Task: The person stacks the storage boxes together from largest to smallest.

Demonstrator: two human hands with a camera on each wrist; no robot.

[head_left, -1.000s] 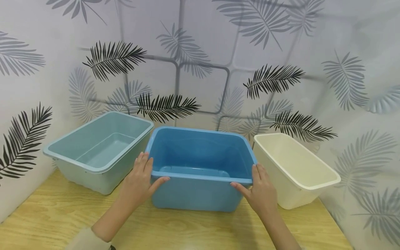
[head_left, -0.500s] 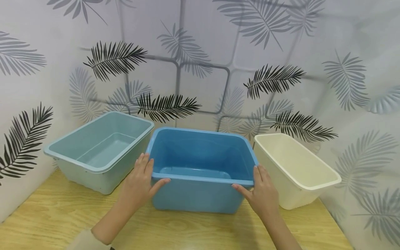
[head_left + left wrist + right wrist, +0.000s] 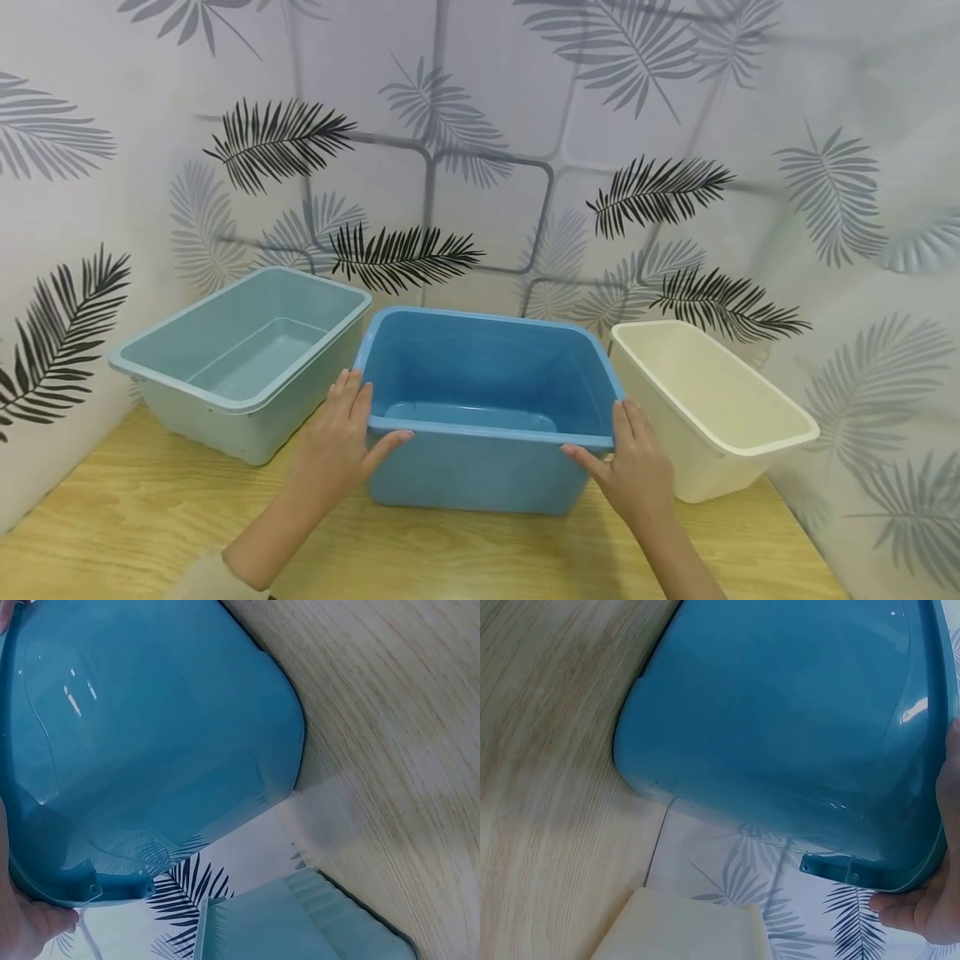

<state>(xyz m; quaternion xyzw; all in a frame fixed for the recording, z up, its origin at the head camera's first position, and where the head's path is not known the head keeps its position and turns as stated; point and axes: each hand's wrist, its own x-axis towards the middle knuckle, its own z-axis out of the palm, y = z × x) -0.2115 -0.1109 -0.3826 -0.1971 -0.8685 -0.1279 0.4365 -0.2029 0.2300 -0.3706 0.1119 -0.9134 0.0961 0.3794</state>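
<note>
A deep blue plastic basin (image 3: 480, 475) stands upright on the wooden table, its open top showing a bare inside. My left hand (image 3: 333, 446) grips its front left corner, thumb along the front under the rim and fingers on the left side. At the front right corner my right hand (image 3: 637, 467) holds the rim the same way. In the left wrist view, the left hand's fingers (image 3: 52, 919) show by the rim, below the glossy basin wall (image 3: 165, 712). Fingers (image 3: 900, 911) of the right hand curl at the rim in the right wrist view.
To the left stands a pale blue-green basin (image 3: 247, 433), angled and close to the blue one. A cream basin (image 3: 705, 467) stands to the right, just beyond my right hand. Behind them hangs a leaf-patterned backdrop (image 3: 487, 200); the wooden table (image 3: 450, 558) extends toward me.
The blue basin has shifted very slightly toward me, with both hands keeping their hold at its corners. The other two basins stay in place.
</note>
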